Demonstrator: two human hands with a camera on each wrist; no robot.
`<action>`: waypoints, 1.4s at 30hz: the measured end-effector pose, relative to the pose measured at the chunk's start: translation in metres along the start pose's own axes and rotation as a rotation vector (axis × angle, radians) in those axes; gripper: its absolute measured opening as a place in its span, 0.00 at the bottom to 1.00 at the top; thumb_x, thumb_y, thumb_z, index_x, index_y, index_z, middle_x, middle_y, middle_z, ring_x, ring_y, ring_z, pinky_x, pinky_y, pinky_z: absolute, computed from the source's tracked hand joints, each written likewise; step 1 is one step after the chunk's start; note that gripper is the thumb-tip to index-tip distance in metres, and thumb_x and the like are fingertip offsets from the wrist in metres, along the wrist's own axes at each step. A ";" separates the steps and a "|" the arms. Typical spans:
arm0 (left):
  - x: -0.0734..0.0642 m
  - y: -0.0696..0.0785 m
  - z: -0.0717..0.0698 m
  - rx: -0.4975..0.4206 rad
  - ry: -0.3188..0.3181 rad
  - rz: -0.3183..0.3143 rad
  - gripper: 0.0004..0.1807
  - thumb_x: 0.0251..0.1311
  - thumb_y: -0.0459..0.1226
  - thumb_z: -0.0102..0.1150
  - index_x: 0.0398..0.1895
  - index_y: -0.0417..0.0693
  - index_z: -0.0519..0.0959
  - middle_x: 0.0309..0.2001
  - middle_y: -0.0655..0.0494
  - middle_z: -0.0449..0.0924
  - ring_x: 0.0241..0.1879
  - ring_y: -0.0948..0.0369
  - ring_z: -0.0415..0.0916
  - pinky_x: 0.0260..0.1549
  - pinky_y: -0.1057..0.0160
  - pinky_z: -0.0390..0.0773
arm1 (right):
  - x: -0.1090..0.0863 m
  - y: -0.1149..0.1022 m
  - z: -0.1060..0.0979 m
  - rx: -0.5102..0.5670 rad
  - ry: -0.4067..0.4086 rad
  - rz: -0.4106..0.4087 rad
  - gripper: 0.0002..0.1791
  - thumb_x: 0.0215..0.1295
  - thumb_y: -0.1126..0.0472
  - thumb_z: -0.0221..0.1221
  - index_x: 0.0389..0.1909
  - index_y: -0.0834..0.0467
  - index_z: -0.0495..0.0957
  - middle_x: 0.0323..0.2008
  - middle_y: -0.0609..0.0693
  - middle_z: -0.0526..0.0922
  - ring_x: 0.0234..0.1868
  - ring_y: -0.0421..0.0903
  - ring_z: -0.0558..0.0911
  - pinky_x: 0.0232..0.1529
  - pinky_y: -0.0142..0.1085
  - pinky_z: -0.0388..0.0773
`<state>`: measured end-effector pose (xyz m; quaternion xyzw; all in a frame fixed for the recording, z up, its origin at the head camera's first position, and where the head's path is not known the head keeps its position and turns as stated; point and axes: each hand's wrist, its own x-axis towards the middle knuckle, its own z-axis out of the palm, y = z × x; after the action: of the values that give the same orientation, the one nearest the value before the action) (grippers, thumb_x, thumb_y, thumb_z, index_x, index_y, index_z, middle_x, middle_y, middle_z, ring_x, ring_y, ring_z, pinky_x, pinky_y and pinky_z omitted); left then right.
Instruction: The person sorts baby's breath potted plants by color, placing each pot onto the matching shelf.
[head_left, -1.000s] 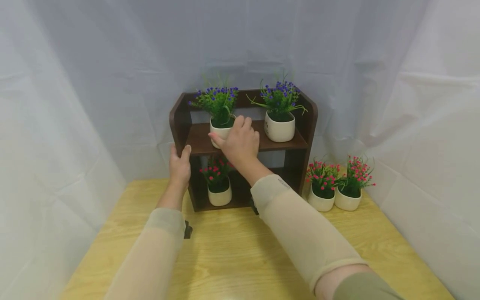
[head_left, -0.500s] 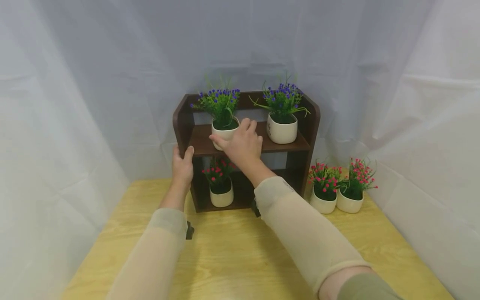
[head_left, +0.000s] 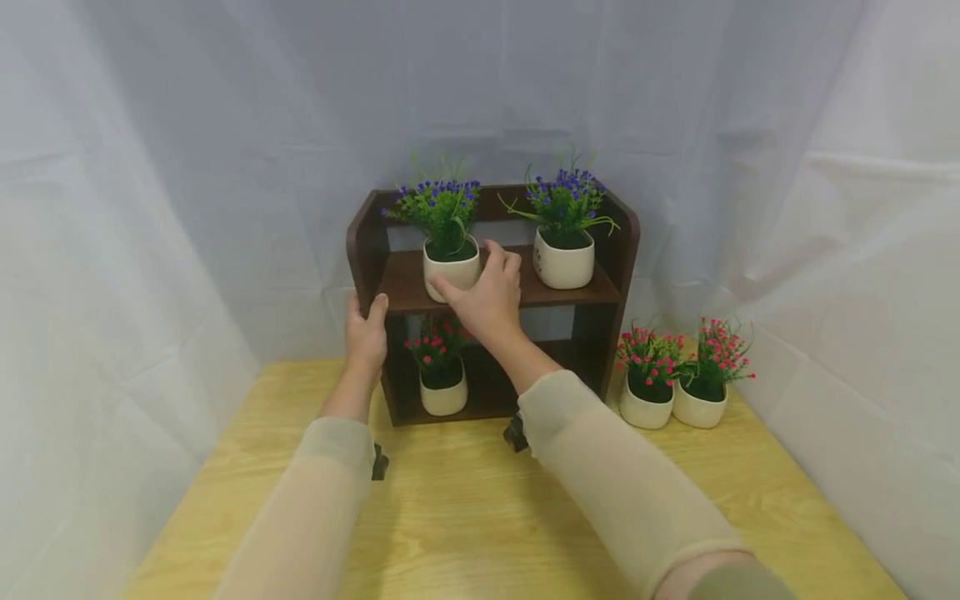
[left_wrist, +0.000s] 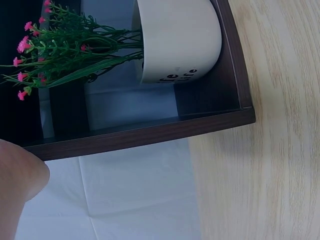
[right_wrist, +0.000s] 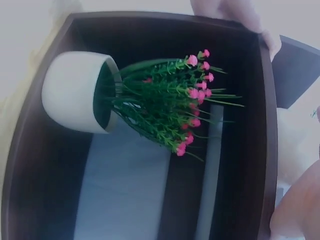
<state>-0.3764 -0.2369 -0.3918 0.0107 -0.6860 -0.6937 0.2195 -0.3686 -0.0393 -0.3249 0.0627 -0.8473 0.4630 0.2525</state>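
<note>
My left hand (head_left: 366,335) grips the left side panel of a dark brown two-tier shelf (head_left: 517,412), its thumb over the front edge. On the upper tier, my right hand (head_left: 487,298) is around the right front of a white pot of purple flowers (head_left: 452,273). The thumb lies in front of the pot, and the fingers are spread at its right side, seemingly loose. A second white pot of purple flowers (head_left: 564,265) stands at the right of that tier. Below, a white pot of pink flowers (head_left: 444,392) stands at the left; "Life" lettering shows in the left wrist view.
Two more white pots of pink flowers, a left one (head_left: 645,407) and a right one (head_left: 701,406), stand side by side on the wooden table (head_left: 457,517) right of the shelf. White cloth (head_left: 300,167) hangs behind and at both sides.
My right hand has shifted down and slightly right, its thumb drawing back across the pot's front and the fingers loosening. My left hand keeps its grip on the shelf.
</note>
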 end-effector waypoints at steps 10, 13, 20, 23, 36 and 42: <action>-0.003 0.001 -0.002 -0.002 -0.005 -0.016 0.30 0.82 0.45 0.49 0.81 0.44 0.61 0.76 0.42 0.68 0.80 0.49 0.62 0.86 0.52 0.56 | -0.022 0.015 -0.010 0.239 0.035 -0.191 0.49 0.62 0.49 0.78 0.79 0.57 0.63 0.73 0.60 0.61 0.75 0.58 0.67 0.80 0.54 0.70; -0.002 0.000 -0.001 -0.014 0.001 -0.006 0.30 0.82 0.45 0.49 0.79 0.43 0.62 0.74 0.41 0.68 0.79 0.49 0.63 0.85 0.51 0.57 | -0.026 0.018 -0.016 0.278 0.073 -0.223 0.50 0.63 0.52 0.78 0.80 0.57 0.60 0.73 0.61 0.62 0.76 0.61 0.66 0.81 0.53 0.69; 0.000 -0.001 0.000 -0.007 0.005 0.002 0.29 0.81 0.45 0.50 0.79 0.44 0.62 0.74 0.43 0.69 0.79 0.50 0.63 0.85 0.51 0.58 | -0.044 0.030 -0.036 0.381 0.173 -0.229 0.49 0.67 0.56 0.75 0.80 0.57 0.57 0.75 0.62 0.60 0.75 0.61 0.63 0.79 0.61 0.67; 0.001 -0.002 0.001 -0.008 0.006 0.009 0.29 0.81 0.45 0.50 0.78 0.44 0.63 0.74 0.43 0.70 0.78 0.50 0.64 0.85 0.50 0.58 | -0.053 0.038 -0.044 0.394 0.219 -0.231 0.47 0.67 0.58 0.75 0.79 0.59 0.57 0.73 0.65 0.60 0.73 0.61 0.63 0.80 0.59 0.65; -0.001 0.001 0.001 -0.016 -0.007 -0.002 0.29 0.82 0.44 0.49 0.79 0.44 0.62 0.76 0.43 0.69 0.80 0.51 0.62 0.86 0.52 0.56 | -0.092 0.087 -0.068 0.328 0.347 -0.265 0.44 0.66 0.61 0.75 0.75 0.62 0.61 0.69 0.66 0.64 0.70 0.60 0.67 0.75 0.60 0.65; 0.000 0.001 -0.001 0.009 -0.004 -0.028 0.36 0.82 0.47 0.49 0.86 0.46 0.54 0.84 0.43 0.60 0.85 0.50 0.55 0.88 0.52 0.51 | -0.098 0.119 -0.081 0.273 0.398 -0.208 0.43 0.65 0.60 0.75 0.75 0.61 0.63 0.69 0.66 0.66 0.69 0.59 0.69 0.74 0.57 0.66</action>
<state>-0.3757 -0.2378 -0.3912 0.0199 -0.6895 -0.6934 0.2083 -0.2941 0.0815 -0.4264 0.0907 -0.6994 0.5479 0.4499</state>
